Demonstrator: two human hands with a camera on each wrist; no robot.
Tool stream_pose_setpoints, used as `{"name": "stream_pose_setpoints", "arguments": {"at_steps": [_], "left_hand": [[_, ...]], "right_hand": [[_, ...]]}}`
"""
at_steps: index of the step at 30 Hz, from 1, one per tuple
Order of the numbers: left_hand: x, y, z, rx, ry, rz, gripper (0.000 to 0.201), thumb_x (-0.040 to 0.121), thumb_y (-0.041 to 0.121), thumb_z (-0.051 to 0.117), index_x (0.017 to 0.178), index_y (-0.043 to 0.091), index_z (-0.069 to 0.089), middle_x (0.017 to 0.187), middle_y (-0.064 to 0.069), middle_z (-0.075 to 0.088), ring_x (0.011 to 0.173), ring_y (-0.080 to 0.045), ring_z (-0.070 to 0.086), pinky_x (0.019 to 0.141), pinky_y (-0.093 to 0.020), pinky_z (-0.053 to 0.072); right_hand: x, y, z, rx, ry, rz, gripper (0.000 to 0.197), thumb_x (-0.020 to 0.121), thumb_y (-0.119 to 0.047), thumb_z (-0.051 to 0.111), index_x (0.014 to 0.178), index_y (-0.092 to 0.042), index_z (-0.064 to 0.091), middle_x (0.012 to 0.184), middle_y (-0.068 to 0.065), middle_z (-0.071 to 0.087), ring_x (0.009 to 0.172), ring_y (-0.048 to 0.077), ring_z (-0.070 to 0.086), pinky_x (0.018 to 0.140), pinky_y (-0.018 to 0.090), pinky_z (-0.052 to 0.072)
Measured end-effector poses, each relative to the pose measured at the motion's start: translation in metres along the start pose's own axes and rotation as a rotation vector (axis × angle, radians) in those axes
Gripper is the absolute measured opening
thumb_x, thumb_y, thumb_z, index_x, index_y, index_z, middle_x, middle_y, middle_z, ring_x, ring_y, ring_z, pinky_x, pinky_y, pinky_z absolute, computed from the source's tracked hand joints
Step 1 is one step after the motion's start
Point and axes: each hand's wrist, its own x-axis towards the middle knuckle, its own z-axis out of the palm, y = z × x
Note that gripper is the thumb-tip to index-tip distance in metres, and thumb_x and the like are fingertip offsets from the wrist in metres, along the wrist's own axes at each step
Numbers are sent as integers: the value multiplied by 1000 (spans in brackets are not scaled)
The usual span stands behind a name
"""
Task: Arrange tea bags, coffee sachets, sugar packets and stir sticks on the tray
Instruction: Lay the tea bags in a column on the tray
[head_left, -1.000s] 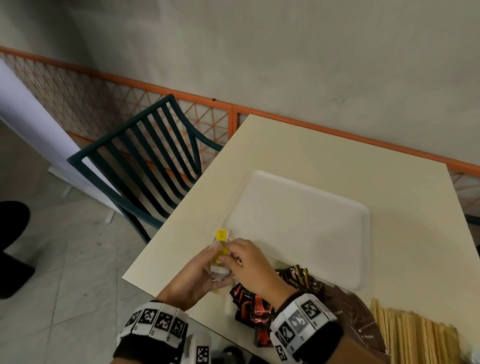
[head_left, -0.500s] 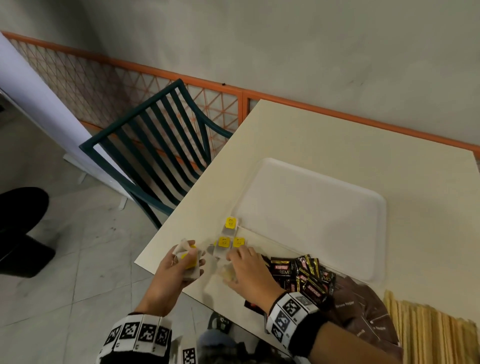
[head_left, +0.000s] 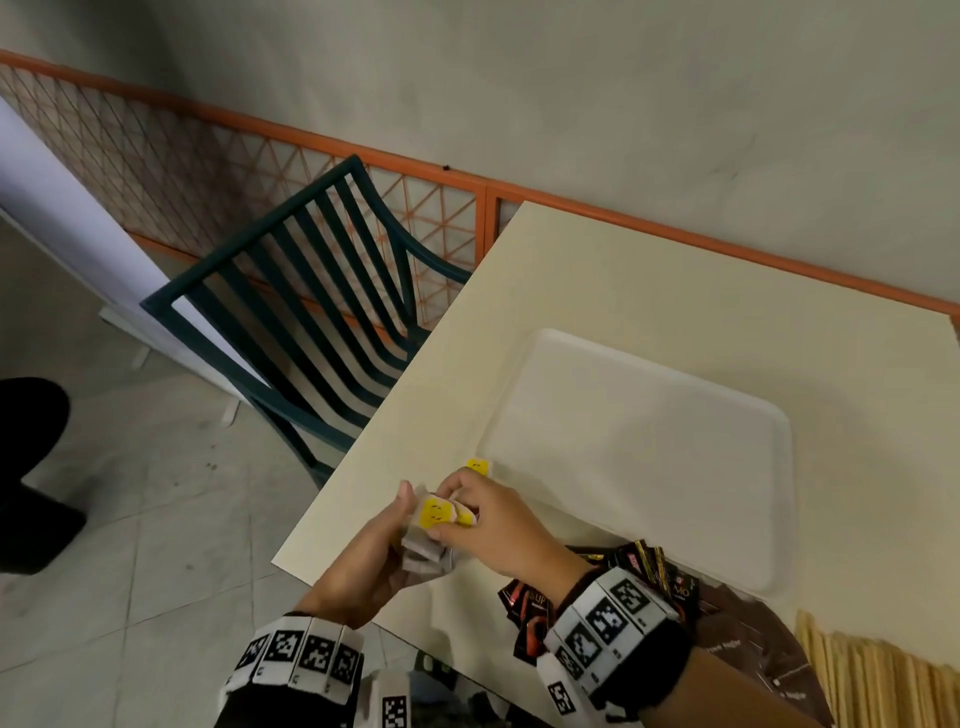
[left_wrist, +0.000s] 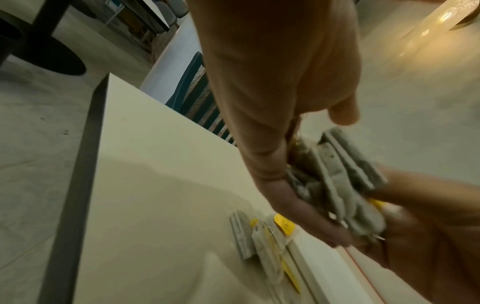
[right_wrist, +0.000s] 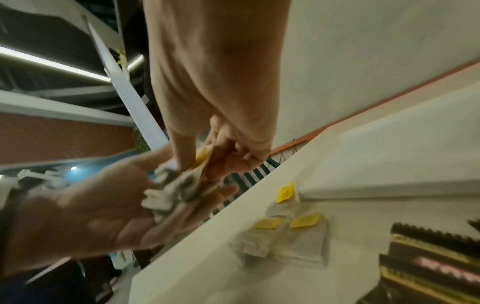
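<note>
The left hand (head_left: 363, 558) lay cupped, palm up, at the table's (head_left: 675, 291) near corner, cradling a stack of tea bags (left_wrist: 337, 181). The right hand (head_left: 493, 525) pinched the top of that stack at its yellow tags (head_left: 436, 512). Three more bags (right_wrist: 285, 236) lay on the table just beside the bare tray (head_left: 649, 415). The stack probably needed squaring with tags aligned, since soft bags slip and strings snag. Lifting it as one, supported from below, then setting it in a tray corner seemed wisest.
</note>
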Motion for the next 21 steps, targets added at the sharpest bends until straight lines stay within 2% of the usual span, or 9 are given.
{"name": "stream_pose_setpoints", "arguments": {"at_steps": [3,6,7,10,12,14,17,19,21], "left_hand": [[7,0,-6,37,-53,39,27,90,29,46,97,5,57,75,-15,64,67,-22,60,59,-25,52],[17,0,-17,59,-69,81,17,89,21,52,97,6,51,74,-17,56,50,-12,42,46,-16,34],[20,-1,-21,52,-51,89,14,90,16,51,97,5,51,76,-18,53,49,-10,41,45,-16,34],[28,-3,-27,123,82,93,15,91,11,53,103,3,54,84,-17,53,64,-16,51,53,-20,46],[36,-4,-30,247,139,83,12,90,13,56,100,6,59,81,-11,60,69,-17,56,58,-22,50],[40,-2,-28,396,138,87,5,90,14,57,91,10,61,72,-7,63,61,-11,59,56,-20,50],[43,1,-20,615,90,130,6,87,14,61,84,10,63,71,-10,65,52,-6,59,53,-17,49],[46,3,-18,758,74,164,19,82,22,63,79,3,64,71,-18,64,54,-10,59,53,-22,49],[53,0,-18,883,58,185,23,71,30,60,69,8,63,73,-22,59,65,-20,58,54,-27,49]], "right_hand": [[14,6,6,-73,61,-8,17,83,-26,66,95,-23,55,89,1,56,68,5,51,58,11,43],[25,16,2,-121,95,42,12,90,-25,58,101,-19,58,97,1,50,69,1,45,62,4,39],[30,20,-1,-135,140,73,17,92,-24,54,106,-16,58,101,3,50,74,4,47,68,6,40],[44,34,-12,-267,319,164,28,91,-21,54,118,-11,53,116,10,48,102,21,51,94,31,42],[52,42,-15,-371,319,252,35,89,-25,57,121,-12,50,122,12,46,115,28,46,98,37,38],[55,47,-15,-427,265,310,33,88,-27,59,116,-12,53,120,10,47,115,27,45,96,36,40],[56,52,-15,-388,270,261,16,87,-20,60,98,-9,58,99,3,47,103,24,51,85,33,45],[55,51,-19,-270,301,235,7,87,-15,60,89,-11,55,86,0,48,85,20,53,72,25,44],[50,48,-28,-111,341,243,13,86,-13,62,81,-15,50,71,-2,50,69,14,49,60,16,39]]}}
